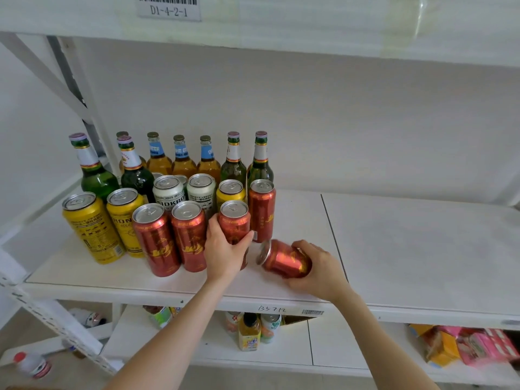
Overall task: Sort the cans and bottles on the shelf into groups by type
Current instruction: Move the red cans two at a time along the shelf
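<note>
One red can [284,260] tipped, top pointing left.

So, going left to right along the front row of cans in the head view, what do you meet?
Yellow can → second yellow can → red can → second red can → red can in the left hand → tipped red can in the right hand.

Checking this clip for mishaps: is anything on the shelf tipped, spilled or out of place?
One red can lies tilted on its side in the right hand, while the other cans stand upright. The left hand grips an upright red can. No spill or dent shows.
</note>
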A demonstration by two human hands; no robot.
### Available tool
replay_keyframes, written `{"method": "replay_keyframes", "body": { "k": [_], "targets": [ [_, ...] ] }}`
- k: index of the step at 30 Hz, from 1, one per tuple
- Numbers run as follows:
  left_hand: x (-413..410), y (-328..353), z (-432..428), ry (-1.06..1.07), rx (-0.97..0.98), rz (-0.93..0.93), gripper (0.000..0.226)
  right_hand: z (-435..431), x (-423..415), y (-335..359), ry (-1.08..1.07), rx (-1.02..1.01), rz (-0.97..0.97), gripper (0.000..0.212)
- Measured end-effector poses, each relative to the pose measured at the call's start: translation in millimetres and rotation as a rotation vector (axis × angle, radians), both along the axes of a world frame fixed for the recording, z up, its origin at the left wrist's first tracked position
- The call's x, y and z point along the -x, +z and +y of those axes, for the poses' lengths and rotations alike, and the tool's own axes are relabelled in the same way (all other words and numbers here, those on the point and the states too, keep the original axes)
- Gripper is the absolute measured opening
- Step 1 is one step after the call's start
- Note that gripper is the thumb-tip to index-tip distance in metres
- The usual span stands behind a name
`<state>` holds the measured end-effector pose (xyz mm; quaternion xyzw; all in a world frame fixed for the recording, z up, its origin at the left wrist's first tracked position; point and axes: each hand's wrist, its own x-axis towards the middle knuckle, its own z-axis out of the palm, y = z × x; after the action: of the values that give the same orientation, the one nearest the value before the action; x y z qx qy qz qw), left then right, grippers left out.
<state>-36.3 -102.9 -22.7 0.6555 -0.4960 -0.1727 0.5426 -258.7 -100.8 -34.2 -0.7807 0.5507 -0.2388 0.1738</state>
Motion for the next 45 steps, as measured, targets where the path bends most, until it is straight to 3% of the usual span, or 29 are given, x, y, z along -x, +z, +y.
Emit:
{"method": "replay_keyframes", "body": {
  "k": [8, 13, 19, 31, 34, 45],
  "targets": [
    [0.1, 1.6, 16.6, -0.078, -0.014, 0.063, 0.074, 19.7, -5.5, 2.9, -0.221, -0.331, -0.865, 0.062],
    [-2.2, 1.2, 28.4, -0.165, -0.093, 0.129, 0.062, 33.5, -9.2, 2.0, -0.337, -0.436, -1.165, 0.058],
    [5.5, 5.4, 42.3, -0.228, -0.149, 0.188, 0.058, 51.6, -0.1, 6.3, -0.403, -0.41, -1.228, 0.058],
    [60.8, 26.4, 71.3, -0.293, -0.169, 0.256, 0.063, 79.3, 47.8, 9.8, -0.396, -0.345, -1.153, 0.041],
    [90.8, 29.6, 81.1, -0.289, -0.166, 0.267, 0.064, 87.1, 74.2, 10.9, -0.393, -0.35, -1.147, 0.032],
    [216.8, 29.2, 121.1, -0.342, -0.193, 0.285, 0.05, 125.5, 200.7, 19.4, -0.421, -0.331, -1.117, 0.034]
  ]
}}
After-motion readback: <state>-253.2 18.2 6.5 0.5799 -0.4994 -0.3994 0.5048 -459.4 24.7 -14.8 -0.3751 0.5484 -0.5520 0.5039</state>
